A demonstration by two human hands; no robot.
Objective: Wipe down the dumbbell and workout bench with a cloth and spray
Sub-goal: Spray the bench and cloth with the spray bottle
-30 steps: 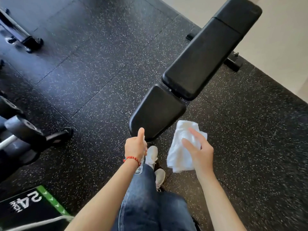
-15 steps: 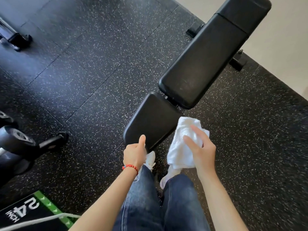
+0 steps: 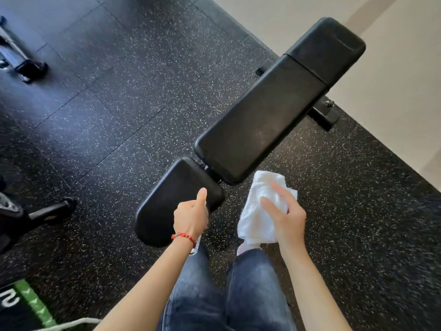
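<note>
Speckled black rubber floor (image 3: 119, 120) takes up most of the view, with a pale wall (image 3: 393, 80) cutting across the upper right. On it sits the workout bench (image 3: 260, 120), black padding, long back pad angled up toward the wall and the small seat pad (image 3: 171, 199) at the near end, right in front of the person's jeans (image 3: 226, 295). Off at the left edge there's some dark gear on a rack that could be the dumbbell, but it's too cropped and blurry to call.

Next down in size: the white cloth (image 3: 257, 211), bunched up and hanging just right of the seat pad, not touching the bench as far as I can see. The right hand (image 3: 286, 216) has it pinched between thumb and fingers.

Left hand (image 3: 191, 218), red bead bracelet (image 3: 183, 237) on the wrist, is curled around the spray bottle (image 3: 196, 246) over the seat pad with the thumb sticking up. Only a clear sliver of the bottle peeks out under the wrist, so I can't see the nozzle or which way it points.

My read: this is the spray-the-bench step, wiping not started. Next move needs the nozzle aimed at the padding, a squeeze or two, then the cloth brought flat onto the seat and worked up the back pad.
</note>
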